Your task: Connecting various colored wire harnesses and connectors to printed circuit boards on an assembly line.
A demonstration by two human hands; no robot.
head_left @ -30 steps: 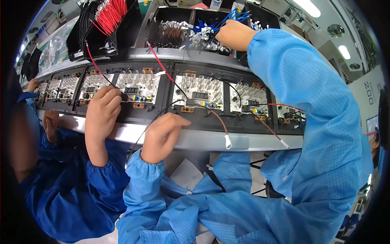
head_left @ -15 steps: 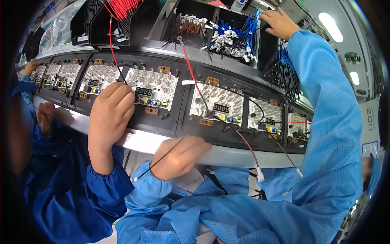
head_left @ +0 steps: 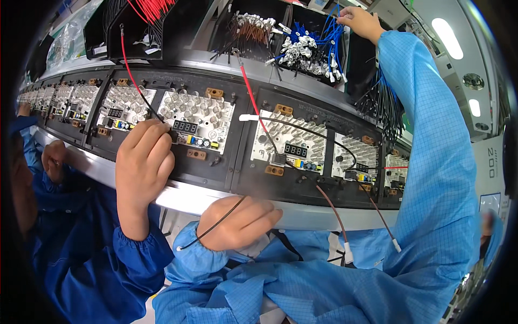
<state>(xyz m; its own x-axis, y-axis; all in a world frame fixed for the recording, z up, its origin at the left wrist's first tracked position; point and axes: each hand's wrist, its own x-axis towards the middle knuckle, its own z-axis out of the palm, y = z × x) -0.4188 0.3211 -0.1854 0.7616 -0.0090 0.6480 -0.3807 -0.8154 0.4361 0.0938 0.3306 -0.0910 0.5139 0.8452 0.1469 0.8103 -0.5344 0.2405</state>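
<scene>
My left hand (head_left: pixel 237 222) is closed in front of the board frames, near the silver rail. A black wire (head_left: pixel 220 221) runs out from its fingers and lies back over the hand, its small white end by the cuff. My right hand (head_left: pixel 360 22) reaches to the far parts bin, its fingertips pinched on blue wires (head_left: pixel 333 33) with white connectors. Between my hands, a circuit board (head_left: pixel 291 139) with a digit display sits in a black frame. A red wire (head_left: pixel 249 89) and a white-ended black wire (head_left: pixel 302 123) cross it.
A co-worker's hand (head_left: pixel 143 162) in a dark blue sleeve works at the board (head_left: pixel 197 116) on the left. Bins hold red wires (head_left: pixel 154 13) and brown wires (head_left: pixel 251 32). Black wires (head_left: pixel 382 105) hang beside my right arm. White-tipped leads (head_left: pixel 347 251) overhang the rail (head_left: pixel 302 213).
My right hand has shifted slightly left and up among the blue wires. My left hand moved slightly, the black wire still across it. The boards appear slightly shifted in view.
</scene>
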